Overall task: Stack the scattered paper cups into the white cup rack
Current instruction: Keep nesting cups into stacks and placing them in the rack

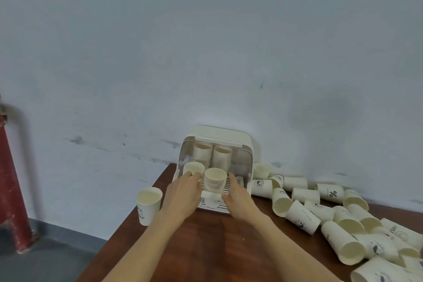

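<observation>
The white cup rack [246, 144] stands open at the table's far edge against the wall. Two tall cup stacks [212, 154] stand at its back. At the front, my left hand [183, 192] grips the left cup stack [194, 168] with fingers and thumb. My right hand [238, 198] cups the right side of the front right cup stack [214, 179], thumb at its base and fingers along its side. Several scattered paper cups [302, 217] lie on their sides to the right of the rack.
One paper cup [148, 204] stands upright at the left edge of the brown wooden table [206, 247]. A red pipe [11, 178] rises from the grey floor at the far left. The wall is right behind the rack.
</observation>
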Tool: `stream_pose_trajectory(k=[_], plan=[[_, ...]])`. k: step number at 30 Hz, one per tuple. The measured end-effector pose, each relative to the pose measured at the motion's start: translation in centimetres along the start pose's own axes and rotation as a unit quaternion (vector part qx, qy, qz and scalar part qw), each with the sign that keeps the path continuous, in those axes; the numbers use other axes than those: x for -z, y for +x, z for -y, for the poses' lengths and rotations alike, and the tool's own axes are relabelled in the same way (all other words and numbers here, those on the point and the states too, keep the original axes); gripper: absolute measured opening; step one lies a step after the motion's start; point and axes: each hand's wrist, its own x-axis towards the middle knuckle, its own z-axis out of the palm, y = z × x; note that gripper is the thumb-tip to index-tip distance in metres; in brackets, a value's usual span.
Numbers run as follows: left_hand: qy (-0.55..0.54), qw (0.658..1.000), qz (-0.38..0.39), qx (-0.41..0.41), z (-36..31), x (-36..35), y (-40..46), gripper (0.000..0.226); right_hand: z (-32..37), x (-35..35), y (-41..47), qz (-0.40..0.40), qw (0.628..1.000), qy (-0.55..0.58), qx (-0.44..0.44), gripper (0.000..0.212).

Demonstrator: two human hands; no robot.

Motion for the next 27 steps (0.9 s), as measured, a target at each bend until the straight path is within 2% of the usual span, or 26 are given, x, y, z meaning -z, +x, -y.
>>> stream_pose_trajectory(k=[8, 12, 16, 22, 27], plan=[[-0.044, 0.999, 0.007, -0.017, -2.6, -0.3, -2.9, 0.030, -0.7, 1.9, -4.6, 0.024, 0.999, -0.044, 0.001, 0.058], [-0.068, 0.997, 0.009, -0.033, -4.1, -1.4, -4.2, 0.027, -1.2, 2.7, -6.7, 0.011, 0.999, -0.050, 0.017, 0.046], [-0.076, 0.995, 0.017, -0.057, -6.0, -2.6, -4.6, 0.027, -2.1, 3.8, -8.0, -0.010, 0.998, -0.054, 0.019, 0.053], [-0.085, 0.992, 0.040, -0.087, -9.1, -4.5, -4.7, 0.026, -4.2, 5.6, -9.4, -0.039, 0.998, -0.040, 0.011, 0.046], [-0.095, 0.987, 0.068, -0.111, -12.2, -6.8, -4.4, 0.027, -6.4, 7.3, -10.6, -0.051, 0.998, -0.045, -0.014, 0.052]])
